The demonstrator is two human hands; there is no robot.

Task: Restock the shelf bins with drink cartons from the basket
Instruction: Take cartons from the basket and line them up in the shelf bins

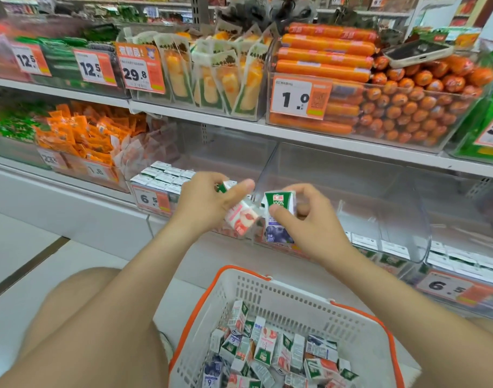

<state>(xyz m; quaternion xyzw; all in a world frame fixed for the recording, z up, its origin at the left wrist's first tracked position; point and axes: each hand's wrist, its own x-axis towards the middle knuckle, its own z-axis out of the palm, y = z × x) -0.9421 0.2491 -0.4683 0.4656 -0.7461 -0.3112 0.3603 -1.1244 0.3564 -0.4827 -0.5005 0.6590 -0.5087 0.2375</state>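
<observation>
My left hand [208, 203] grips a small pink peach drink carton [241, 217], tilted on its side. My right hand [309, 217] holds an upright blueberry drink carton [278, 217] with a green top. Both hands hover in front of the lower shelf's clear bins [402, 219]. The left bin [166, 177] holds rows of white-topped cartons. Below, a white basket [267, 298] with orange rim holds several mixed cartons [278, 354].
The upper shelf carries orange sausages [407, 102] in a clear bin, snack packs [217, 79] and price tags. A phone [416, 51] lies on the sausages. Orange packets [82, 130] fill the left bin. My knees flank the basket.
</observation>
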